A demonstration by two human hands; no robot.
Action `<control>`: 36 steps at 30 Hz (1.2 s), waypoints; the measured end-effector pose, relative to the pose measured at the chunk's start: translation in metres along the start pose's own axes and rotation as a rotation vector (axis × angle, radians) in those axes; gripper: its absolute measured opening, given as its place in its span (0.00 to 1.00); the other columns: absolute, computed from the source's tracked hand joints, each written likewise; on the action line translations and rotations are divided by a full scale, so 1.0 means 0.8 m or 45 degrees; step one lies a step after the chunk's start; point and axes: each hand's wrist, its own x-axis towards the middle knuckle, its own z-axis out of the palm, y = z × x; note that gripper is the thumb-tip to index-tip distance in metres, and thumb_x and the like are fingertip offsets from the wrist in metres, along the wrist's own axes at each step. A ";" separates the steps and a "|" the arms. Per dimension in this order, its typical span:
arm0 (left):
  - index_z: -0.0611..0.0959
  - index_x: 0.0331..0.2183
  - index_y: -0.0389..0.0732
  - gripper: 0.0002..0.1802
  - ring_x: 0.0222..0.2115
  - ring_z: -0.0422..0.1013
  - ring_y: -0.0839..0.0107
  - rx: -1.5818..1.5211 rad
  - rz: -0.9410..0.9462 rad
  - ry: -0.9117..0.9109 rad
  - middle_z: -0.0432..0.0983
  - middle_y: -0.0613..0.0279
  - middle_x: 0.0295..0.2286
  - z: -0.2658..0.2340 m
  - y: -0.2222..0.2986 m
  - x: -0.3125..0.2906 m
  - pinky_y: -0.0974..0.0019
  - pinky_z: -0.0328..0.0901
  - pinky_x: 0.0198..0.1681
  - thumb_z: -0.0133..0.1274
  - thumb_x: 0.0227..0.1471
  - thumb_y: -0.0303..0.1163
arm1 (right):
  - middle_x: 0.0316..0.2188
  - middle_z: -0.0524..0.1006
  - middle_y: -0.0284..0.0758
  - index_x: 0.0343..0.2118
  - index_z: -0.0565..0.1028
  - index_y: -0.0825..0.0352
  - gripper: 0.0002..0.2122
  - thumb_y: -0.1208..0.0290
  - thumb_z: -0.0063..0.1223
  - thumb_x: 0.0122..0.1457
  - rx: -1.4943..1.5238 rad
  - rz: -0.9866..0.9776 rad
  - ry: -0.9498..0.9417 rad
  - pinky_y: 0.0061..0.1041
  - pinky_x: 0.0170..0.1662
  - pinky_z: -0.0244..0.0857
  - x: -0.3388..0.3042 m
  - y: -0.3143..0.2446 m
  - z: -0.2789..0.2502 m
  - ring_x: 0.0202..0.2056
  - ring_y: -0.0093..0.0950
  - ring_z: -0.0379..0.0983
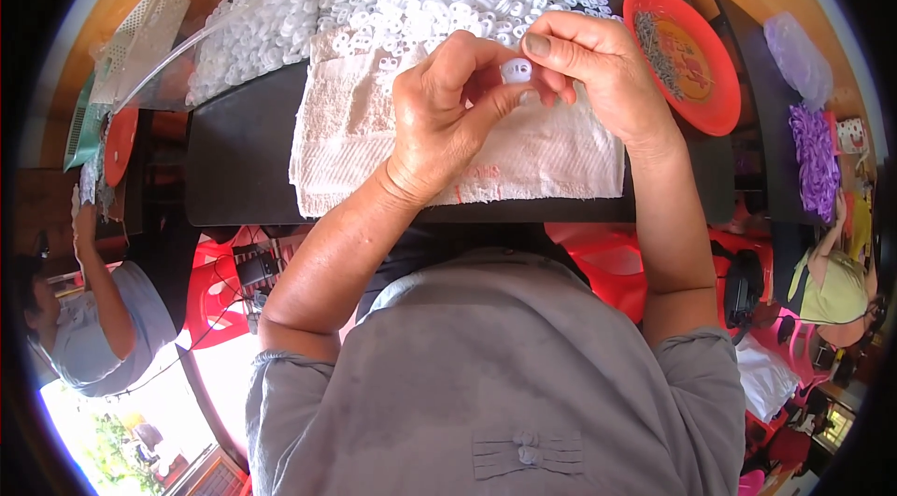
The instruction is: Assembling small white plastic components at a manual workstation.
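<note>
White piece [516,72] is near the upper centre of the frame, pinched by the left hand [441,102] between thumb and fingers. Just beside it, the right hand [609,71] has its thumb close to its index finger; I cannot tell whether they pinch something. Under the hands lies a towel [348,155]; a red plate [718,108] with nails [654,49] is at the upper right.
</note>
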 end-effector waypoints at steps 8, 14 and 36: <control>0.80 0.36 0.36 0.15 0.26 0.71 0.82 -0.010 0.000 0.012 0.76 0.67 0.25 0.000 0.001 0.002 0.78 0.67 0.30 0.64 0.42 0.20 | 0.18 0.71 0.27 0.28 0.76 0.70 0.11 0.66 0.54 0.59 -0.050 0.040 -0.075 0.14 0.22 0.56 0.000 0.000 -0.003 0.19 0.16 0.67; 0.80 0.34 0.36 0.13 0.26 0.72 0.81 -0.050 0.018 0.023 0.76 0.66 0.25 -0.002 0.000 -0.001 0.77 0.68 0.30 0.64 0.43 0.21 | 0.18 0.71 0.27 0.28 0.76 0.71 0.12 0.66 0.53 0.60 0.058 0.086 -0.109 0.14 0.22 0.56 -0.002 0.000 0.003 0.19 0.16 0.66; 0.79 0.31 0.37 0.14 0.26 0.70 0.77 -0.143 0.228 -0.026 0.74 0.63 0.26 -0.003 -0.008 0.002 0.76 0.66 0.27 0.62 0.40 0.13 | 0.19 0.73 0.29 0.33 0.77 0.70 0.10 0.66 0.54 0.57 0.202 0.171 -0.132 0.14 0.22 0.58 -0.004 0.002 -0.001 0.20 0.18 0.70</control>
